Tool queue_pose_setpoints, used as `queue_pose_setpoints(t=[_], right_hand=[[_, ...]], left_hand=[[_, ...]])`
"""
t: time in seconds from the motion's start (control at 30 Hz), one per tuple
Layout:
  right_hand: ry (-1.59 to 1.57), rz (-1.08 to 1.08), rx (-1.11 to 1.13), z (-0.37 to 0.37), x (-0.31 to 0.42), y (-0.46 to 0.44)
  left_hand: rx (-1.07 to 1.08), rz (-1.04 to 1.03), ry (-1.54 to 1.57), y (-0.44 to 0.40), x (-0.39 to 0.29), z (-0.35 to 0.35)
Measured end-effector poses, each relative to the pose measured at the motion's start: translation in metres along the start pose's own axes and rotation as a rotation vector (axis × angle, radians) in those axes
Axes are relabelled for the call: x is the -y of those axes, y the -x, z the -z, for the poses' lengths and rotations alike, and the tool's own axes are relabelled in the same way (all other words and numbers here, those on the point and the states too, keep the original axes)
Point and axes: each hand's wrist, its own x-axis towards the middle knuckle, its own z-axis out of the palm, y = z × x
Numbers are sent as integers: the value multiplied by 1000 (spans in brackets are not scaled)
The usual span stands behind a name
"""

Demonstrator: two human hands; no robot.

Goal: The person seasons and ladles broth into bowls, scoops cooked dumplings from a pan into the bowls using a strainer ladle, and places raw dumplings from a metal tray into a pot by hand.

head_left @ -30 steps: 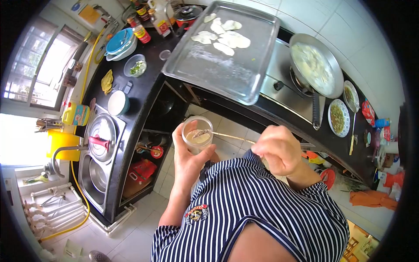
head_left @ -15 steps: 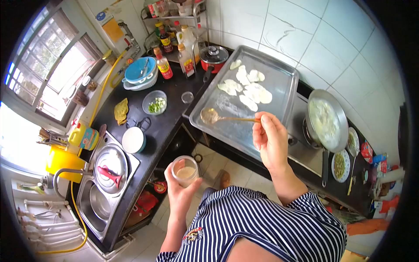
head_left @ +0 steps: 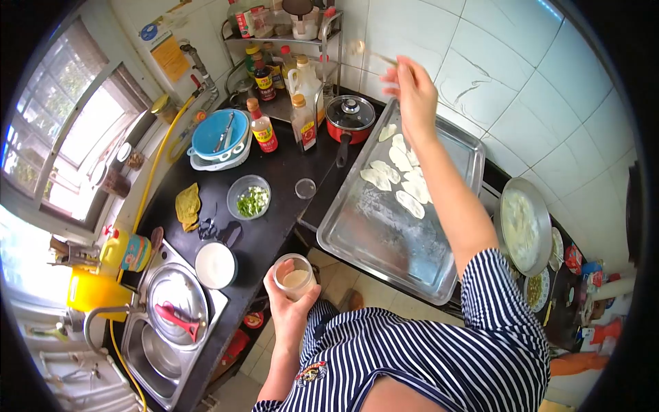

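Observation:
My left hand point(head_left: 291, 307) is wrapped round a clear jar point(head_left: 295, 273) with pale, fine contents, held upright between the counter and the tray. High up by the tiled wall, my right hand point(head_left: 417, 96) pinches the handle of a spoon point(head_left: 375, 56), which is smeared by motion; its bowl points left. Under my right arm lies a large metal tray point(head_left: 371, 240). Flat, pale dough pieces point(head_left: 410, 204) are spread on it, some partly hidden by the arm. White dusting shows on the tray's surface.
A red lidded pot point(head_left: 349, 121) stands by the tray's far left corner. On the black counter are a bowl of chopped greens point(head_left: 249, 198), a white-topped bowl point(head_left: 215, 266) and sauce bottles point(head_left: 262, 129). To the right, a pan point(head_left: 524, 226) holds pale food. A sink point(head_left: 161, 357) is at lower left.
My right hand has swung up and away with the spoon, from above the tray's near half to the wall side. The left hand still holds the jar. The view has shifted.

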Motion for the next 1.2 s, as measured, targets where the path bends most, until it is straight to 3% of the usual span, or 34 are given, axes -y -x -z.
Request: queue_pose_setpoints(t=[0.2, 0.33, 0.5, 0.57, 0.63, 0.7, 0.73, 0.77, 0.8, 0.83, 0.87, 0.93, 1.07, 1.13, 1.2], right_hand=[[61, 66, 27, -89, -41, -142], [168, 147, 8, -128, -110, -244], [358, -92, 100, -147, -106, -270], [507, -222, 107, -146, -117, -223], [435, 107, -35, -145, -111, -176], [733, -98, 466, -131, -118, -113], [579, -298, 641, -129, -128, -67], [638, -529, 854, -130, -138, -29], [880, -242, 1222, -128, -153, 5], [1068, -303, 1444, -127, -163, 37], [1204, -280, 1506, -116, -181, 75], [1250, -150, 1491, -109, -203, 128], [1266, -199, 1501, -104, -230, 168], [1211, -189, 1476, -108, -228, 162], [951, -281, 1372, -108, -214, 142]], left_hand=[[90, -9, 42, -73, -5, 20], [116, -10, 29, -109, -4, 41], [81, 13, 48, -145, -8, 61], [81, 56, 73, -163, -7, 69], [68, 38, 76, -176, -4, 71], [63, 32, 112, -188, 1, 71], [66, 50, 99, -193, 3, 71], [72, 61, 75, -198, 5, 70], [78, 68, 52, -202, 7, 69], [78, 79, 52, -206, 8, 67], [88, 104, 70, -209, 9, 65], [98, 132, 85, -212, 12, 63], [123, 129, 16, -216, 20, 61], [141, 122, -18, -216, 19, 58], [153, 116, 10, -217, 19, 55]])
